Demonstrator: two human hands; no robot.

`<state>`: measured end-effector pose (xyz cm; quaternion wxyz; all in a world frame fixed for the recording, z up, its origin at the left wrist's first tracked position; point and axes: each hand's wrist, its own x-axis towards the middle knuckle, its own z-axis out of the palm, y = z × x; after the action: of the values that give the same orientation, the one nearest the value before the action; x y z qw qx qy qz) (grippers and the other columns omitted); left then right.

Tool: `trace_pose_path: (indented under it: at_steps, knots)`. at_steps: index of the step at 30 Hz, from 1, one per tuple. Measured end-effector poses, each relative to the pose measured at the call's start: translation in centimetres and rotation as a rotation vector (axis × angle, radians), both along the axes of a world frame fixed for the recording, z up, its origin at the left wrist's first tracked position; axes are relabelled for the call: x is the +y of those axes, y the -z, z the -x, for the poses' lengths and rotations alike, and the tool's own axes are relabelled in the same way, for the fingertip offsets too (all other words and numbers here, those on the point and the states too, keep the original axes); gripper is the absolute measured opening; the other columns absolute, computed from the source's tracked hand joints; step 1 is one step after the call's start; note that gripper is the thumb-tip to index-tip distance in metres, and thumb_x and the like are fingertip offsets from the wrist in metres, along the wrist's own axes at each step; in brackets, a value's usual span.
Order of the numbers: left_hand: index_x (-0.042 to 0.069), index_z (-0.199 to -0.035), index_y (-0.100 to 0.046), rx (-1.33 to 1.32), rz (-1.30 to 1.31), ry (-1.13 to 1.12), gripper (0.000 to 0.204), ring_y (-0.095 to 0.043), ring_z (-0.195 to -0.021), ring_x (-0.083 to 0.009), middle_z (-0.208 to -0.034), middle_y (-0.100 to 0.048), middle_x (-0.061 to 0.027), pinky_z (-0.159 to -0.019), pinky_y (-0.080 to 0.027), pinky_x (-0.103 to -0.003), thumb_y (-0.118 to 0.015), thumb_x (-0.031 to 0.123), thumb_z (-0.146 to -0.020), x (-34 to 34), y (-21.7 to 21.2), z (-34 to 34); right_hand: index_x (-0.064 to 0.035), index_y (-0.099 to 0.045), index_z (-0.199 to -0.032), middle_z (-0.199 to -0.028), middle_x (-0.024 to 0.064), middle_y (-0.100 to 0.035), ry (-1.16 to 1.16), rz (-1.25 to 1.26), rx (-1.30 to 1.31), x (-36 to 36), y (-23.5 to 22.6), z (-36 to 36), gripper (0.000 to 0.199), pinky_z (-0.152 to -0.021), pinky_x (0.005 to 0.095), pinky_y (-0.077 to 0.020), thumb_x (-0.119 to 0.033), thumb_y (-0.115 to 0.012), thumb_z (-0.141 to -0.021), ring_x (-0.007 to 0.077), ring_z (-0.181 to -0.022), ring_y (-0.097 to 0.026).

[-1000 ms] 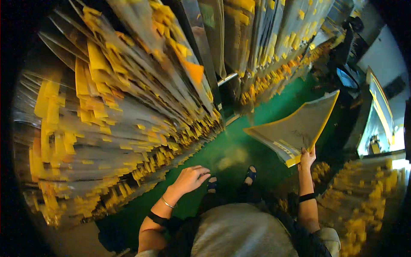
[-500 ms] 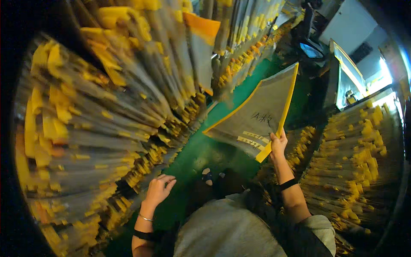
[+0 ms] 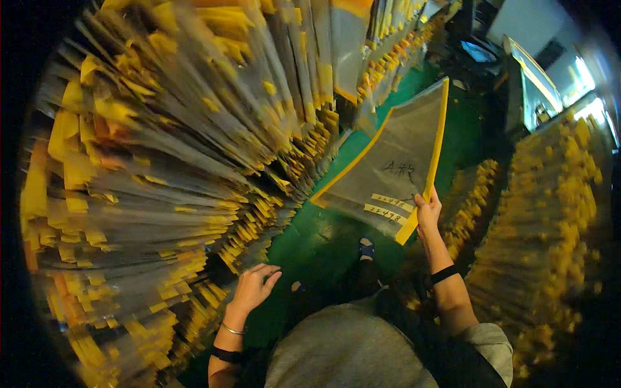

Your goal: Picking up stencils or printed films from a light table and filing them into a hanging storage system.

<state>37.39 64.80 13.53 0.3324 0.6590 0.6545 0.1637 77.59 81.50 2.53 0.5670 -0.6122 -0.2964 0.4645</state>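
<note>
Head view, your right hand: your right hand (image 3: 428,212) is raised in front of you, fingers pinched shut on the lower right corner of a flat grey sheet with yellow edges (image 3: 394,169).
Head view, the sheet: it tilts up and away from your grip, its long yellow right edge running from your fingers toward the top of the picture. Two pale label strips sit near the lower edge, just left of your thumb, with dark handwriting above them.
Head view, your left hand: your left hand (image 3: 251,288) is lower and nearer your body, fingers loosely spread and holding nothing. Its fingertips hover just beside the yellow tips of the left rack (image 3: 162,181), and you cannot tell whether they touch. A thin bracelet and a dark band circle that wrist.
Head view, left edge: the left rack is packed with the same yellow-edged sheets, standing on end and fanning out toward you, blurred in the picture.
Head view, right edge: a second bank of yellow-tipped sheets (image 3: 550,213) fills the right side, near your right elbow.
Head view, open room: the green floor (image 3: 310,246) forms a narrow aisle between the two banks, running from your dark shoe (image 3: 366,249) toward the top right. The sheet hangs over this aisle, apart from both racks.
Head view, far end: a lit screen (image 3: 479,52) and bright window panes stand at the top right.
</note>
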Motion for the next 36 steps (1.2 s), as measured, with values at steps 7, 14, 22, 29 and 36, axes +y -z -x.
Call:
trace_pose_path:
  at_steps: [7, 14, 22, 29, 36]
  knots:
    - [0.003, -0.091, -0.068, -0.001, 0.004, 0.164, 0.015, -0.064, -0.077, -0.0309, -0.089, -0.066, -0.0131, -0.068, -0.051, -0.036, -0.065, 0.015, -0.083, -5.9, 3.9, 7.6, -0.0003, -0.041, -0.136, -0.118, 0.0070, -0.054, 0.094, 0.085, -0.060, -10.1, 3.3, 5.7, 0.058, -0.076, 0.0266, -0.0445, 0.011, -0.052, -0.080, 0.0150, -0.091, -0.054]
    - [0.004, -0.093, -0.068, -0.060, 0.139, 0.106, 0.017, -0.064, -0.079, -0.0307, -0.090, -0.066, -0.0126, -0.069, -0.052, -0.037, -0.063, 0.018, -0.084, -13.4, 6.0, 9.5, -0.0045, -0.047, -0.133, -0.107, 0.0080, -0.060, 0.060, 0.246, -0.056, -15.0, 9.6, 7.2, 0.058, -0.065, 0.0279, -0.0470, 0.015, -0.047, -0.079, 0.0169, -0.080, -0.058]
    - [0.005, -0.094, -0.068, 0.012, 0.127, 0.065, 0.018, -0.064, -0.078, -0.0315, -0.090, -0.066, -0.0125, -0.070, -0.052, -0.038, -0.062, 0.020, -0.085, -16.0, 12.9, 9.6, -0.0053, -0.050, -0.129, -0.097, 0.0056, -0.061, 0.077, 0.183, -0.056, -13.9, 23.0, 7.6, 0.051, -0.061, 0.0292, -0.0471, 0.011, -0.049, -0.081, 0.0159, -0.075, -0.057]
    - [0.003, -0.093, -0.067, 0.003, 0.038, 0.089, 0.016, -0.064, -0.079, -0.0327, -0.090, -0.066, -0.0144, -0.071, -0.052, -0.037, -0.062, 0.016, -0.086, -11.8, 22.3, 10.0, -0.0064, -0.046, -0.128, -0.093, 0.0063, -0.059, -0.007, 0.035, -0.097, -10.3, 32.4, 7.7, 0.046, -0.061, 0.0279, -0.0479, 0.009, -0.051, -0.085, 0.0148, -0.070, -0.055]
    - [0.001, -0.087, -0.068, -0.003, -0.223, 0.006, 0.009, -0.064, -0.074, -0.0291, -0.083, -0.067, -0.0125, -0.066, -0.051, -0.034, -0.065, 0.009, -0.082, -7.6, 35.0, 9.5, -0.0015, -0.058, -0.115, -0.086, 0.0179, -0.066, -0.536, 0.692, -0.619, -11.9, 46.2, 1.0, 0.037, -0.057, 0.0389, -0.0564, -0.002, -0.056, -0.078, 0.0256, -0.068, -0.067]
